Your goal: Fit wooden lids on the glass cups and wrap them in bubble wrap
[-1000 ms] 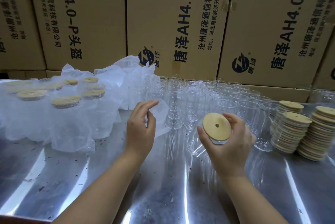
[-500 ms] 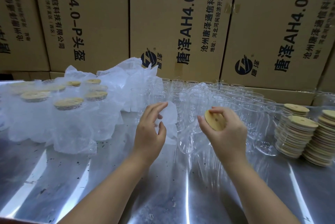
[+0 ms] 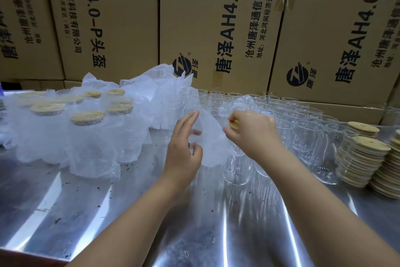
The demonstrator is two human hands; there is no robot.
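My right hand grips a round wooden lid from above, holding it over a glass cup at the front of the cup rows; most of the lid is hidden under my fingers. My left hand is raised beside it, fingers loosely spread against a sheet of bubble wrap that stands between the two hands. Several empty glass cups stand in rows behind.
Wrapped, lidded cups sit in a cluster on the left of the steel table. Stacks of wooden lids stand at the right edge. Cardboard boxes form a wall behind the table.
My right hand turned the lid face-down and lowered it towards a cup, so the lid is now mostly hidden. My left hand moved up and right to the bubble wrap sheet.
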